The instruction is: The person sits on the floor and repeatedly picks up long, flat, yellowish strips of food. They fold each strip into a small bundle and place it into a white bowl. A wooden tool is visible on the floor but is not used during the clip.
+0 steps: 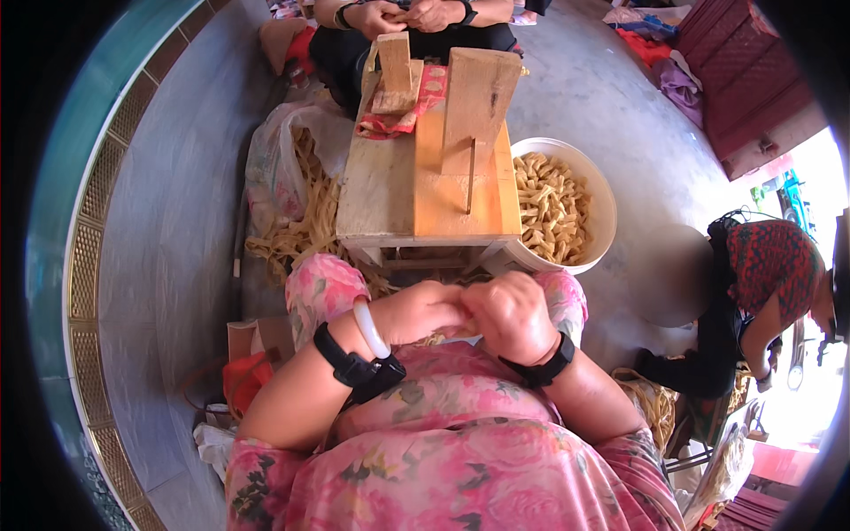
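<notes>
My left hand (pixel 425 309) and my right hand (pixel 510 314) meet above my lap, fingers bent and touching. Between and just under them shows a bit of pale yellow strip material (pixel 431 339); how each hand grips it is hidden by the fingers. In front of my knees is a low wooden bench (pixel 377 199), with an upright wooden block (pixel 479 106) on an orange-brown board (pixel 435 206). A thin rod leans at the block's base. Right of the bench, a white bucket (pixel 607 229) holds many knotted pale yellow pieces (pixel 554 206).
Long yellowish strips (pixel 309 229) spill from a plastic bag (pixel 269 159) left of the bench. A smaller wooden block (pixel 395 63) and red cloth (pixel 431 89) lie at its far end. One person's hands (pixel 405 16) work beyond; another person (pixel 773 272) bends at right.
</notes>
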The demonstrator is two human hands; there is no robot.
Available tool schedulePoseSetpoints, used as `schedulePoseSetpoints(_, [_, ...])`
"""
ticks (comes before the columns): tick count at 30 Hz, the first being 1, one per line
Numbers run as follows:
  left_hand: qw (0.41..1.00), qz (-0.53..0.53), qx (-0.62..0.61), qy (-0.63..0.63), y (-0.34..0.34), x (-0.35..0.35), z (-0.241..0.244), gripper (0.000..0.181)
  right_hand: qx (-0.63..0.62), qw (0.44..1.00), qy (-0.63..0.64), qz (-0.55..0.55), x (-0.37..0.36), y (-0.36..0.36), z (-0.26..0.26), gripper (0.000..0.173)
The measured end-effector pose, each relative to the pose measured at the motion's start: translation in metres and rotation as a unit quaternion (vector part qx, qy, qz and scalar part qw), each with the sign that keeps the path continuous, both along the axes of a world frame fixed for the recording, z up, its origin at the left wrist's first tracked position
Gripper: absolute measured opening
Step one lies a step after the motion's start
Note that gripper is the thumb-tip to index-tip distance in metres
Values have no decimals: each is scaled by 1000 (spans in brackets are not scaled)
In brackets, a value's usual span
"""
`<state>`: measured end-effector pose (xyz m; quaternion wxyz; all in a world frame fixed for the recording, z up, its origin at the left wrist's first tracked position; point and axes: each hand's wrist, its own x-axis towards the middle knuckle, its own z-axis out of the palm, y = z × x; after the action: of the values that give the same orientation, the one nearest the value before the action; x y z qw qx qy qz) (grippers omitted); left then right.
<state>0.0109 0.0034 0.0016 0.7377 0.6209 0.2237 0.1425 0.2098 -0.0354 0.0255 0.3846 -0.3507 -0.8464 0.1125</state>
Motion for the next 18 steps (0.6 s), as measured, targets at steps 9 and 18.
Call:
schedulePoseSetpoints(9, [843,171,509,41,-7,14,21,34,-620,583,525,30,5,8,-36,11])
schedulePoseSetpoints(18, [978,203,0,-51,-4,8,-16,15,-206,963,120,-128,-7,-5,-9,30])
